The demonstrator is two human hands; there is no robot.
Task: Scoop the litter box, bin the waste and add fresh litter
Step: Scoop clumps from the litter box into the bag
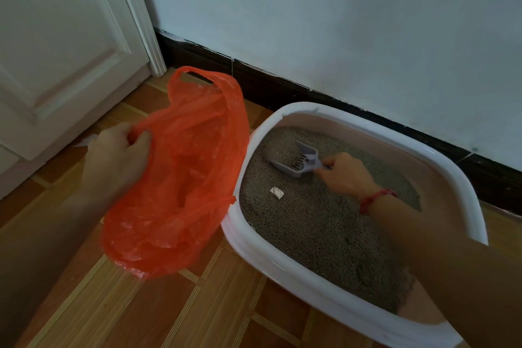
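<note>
A white litter box (285, 260) with pinkish inner walls stands on the floor by the wall, filled with grey-brown litter (316, 223). My right hand (346, 175) is shut on the handle of a pale grey slotted scoop (296, 159), whose blade rests in the litter at the far side. A small whitish clump (276, 193) lies on the litter in front of the scoop. My left hand (118, 155) grips the rim of an orange plastic bag (180, 178), held open above the floor just left of the box.
A dark skirting board (282, 85) and pale wall run behind the box. A white door (62, 59) and its frame stand at the left. The floor is wood-patterned tile (175, 311). A red string bracelet (375, 199) circles my right wrist.
</note>
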